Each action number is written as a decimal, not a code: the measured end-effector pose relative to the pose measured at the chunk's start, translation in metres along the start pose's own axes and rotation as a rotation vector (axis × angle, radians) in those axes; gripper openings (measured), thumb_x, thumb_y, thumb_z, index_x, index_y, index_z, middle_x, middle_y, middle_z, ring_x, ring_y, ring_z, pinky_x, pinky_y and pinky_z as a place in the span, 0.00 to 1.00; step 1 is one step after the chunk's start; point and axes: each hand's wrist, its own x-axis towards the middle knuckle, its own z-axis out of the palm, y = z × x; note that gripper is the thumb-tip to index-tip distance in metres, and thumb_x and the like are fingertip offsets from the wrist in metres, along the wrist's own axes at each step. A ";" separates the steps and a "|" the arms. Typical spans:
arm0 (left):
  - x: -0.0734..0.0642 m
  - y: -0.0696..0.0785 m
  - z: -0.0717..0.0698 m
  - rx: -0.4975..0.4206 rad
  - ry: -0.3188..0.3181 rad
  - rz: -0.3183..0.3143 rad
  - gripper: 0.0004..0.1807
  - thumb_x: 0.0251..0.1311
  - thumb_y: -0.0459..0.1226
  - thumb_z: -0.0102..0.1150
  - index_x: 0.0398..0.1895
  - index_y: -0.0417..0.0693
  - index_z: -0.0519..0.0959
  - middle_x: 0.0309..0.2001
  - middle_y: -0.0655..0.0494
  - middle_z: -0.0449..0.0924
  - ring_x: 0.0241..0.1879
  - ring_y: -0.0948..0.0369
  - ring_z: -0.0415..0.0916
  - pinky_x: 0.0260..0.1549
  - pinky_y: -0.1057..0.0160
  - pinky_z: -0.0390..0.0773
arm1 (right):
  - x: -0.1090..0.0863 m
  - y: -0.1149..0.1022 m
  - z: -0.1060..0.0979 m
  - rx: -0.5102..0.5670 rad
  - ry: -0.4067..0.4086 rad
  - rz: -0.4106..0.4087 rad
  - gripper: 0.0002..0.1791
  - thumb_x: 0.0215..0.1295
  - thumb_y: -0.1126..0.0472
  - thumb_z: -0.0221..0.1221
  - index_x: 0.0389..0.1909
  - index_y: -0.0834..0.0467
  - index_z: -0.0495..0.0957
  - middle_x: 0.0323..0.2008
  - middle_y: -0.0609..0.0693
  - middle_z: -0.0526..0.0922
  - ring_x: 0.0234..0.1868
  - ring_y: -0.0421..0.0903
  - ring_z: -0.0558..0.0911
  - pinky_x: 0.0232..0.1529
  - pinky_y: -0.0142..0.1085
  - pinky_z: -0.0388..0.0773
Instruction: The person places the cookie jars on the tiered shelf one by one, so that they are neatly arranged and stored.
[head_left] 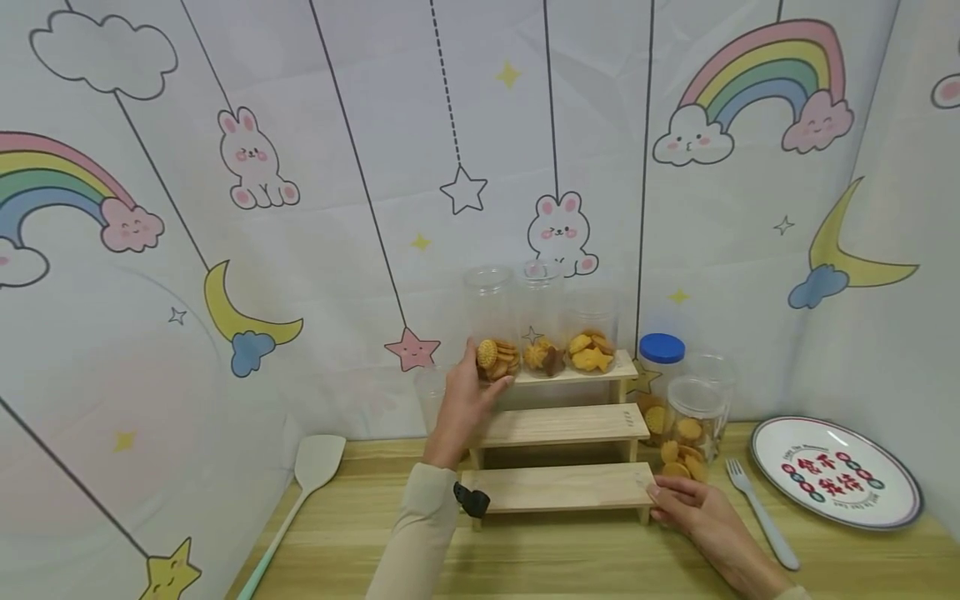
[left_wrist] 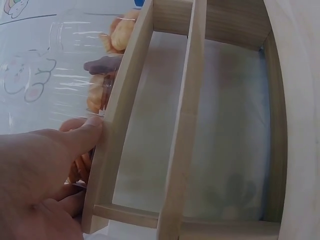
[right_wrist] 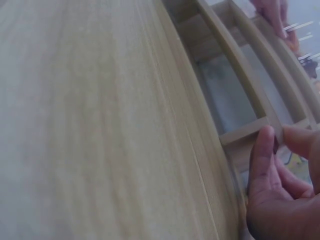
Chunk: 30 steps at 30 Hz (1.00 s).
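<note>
A three-step wooden display rack (head_left: 562, 425) stands on the table against the backdrop. Its top step carries three clear jars with biscuits in them. Around the base of the leftmost jar (head_left: 489, 308), my left hand (head_left: 467, 400) has its thumb in front and its fingers on the left side; the left wrist view shows biscuits (left_wrist: 82, 167) between thumb and fingers. The middle jar (head_left: 542, 308) and right jar (head_left: 592, 312) stand beside it. At the lowest step's right end, my right hand (head_left: 697, 517) pinches the wood between thumb and fingers.
Right of the rack stand a blue-lidded jar (head_left: 662, 367) and clear jars with biscuits (head_left: 697, 400). A fork (head_left: 765, 517) and a printed plate (head_left: 836, 475) lie further right. A spatula (head_left: 300, 492) leans at left, and another clear container (head_left: 430, 396) is partly hidden behind my left hand.
</note>
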 end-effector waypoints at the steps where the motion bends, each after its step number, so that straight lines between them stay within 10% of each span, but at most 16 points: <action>1: 0.000 0.000 0.001 0.000 -0.001 -0.011 0.48 0.66 0.41 0.77 0.83 0.45 0.61 0.71 0.39 0.79 0.73 0.45 0.77 0.76 0.46 0.76 | 0.000 0.000 0.000 0.001 -0.001 0.001 0.39 0.80 0.54 0.65 0.76 0.77 0.64 0.57 0.53 0.87 0.47 0.38 0.89 0.53 0.34 0.90; 17: -0.003 -0.006 0.009 -0.036 0.088 0.033 0.41 0.63 0.39 0.80 0.76 0.45 0.69 0.69 0.43 0.81 0.70 0.46 0.80 0.71 0.48 0.81 | 0.001 0.001 -0.002 0.003 -0.008 -0.005 0.38 0.80 0.55 0.64 0.77 0.77 0.63 0.58 0.54 0.87 0.48 0.39 0.90 0.53 0.33 0.90; 30: -0.042 -0.018 -0.007 -0.177 0.335 0.170 0.41 0.65 0.36 0.78 0.78 0.34 0.69 0.73 0.37 0.76 0.75 0.45 0.74 0.77 0.52 0.75 | 0.002 0.002 0.000 0.010 0.001 -0.004 0.38 0.80 0.55 0.65 0.76 0.77 0.64 0.58 0.55 0.87 0.48 0.39 0.90 0.53 0.34 0.91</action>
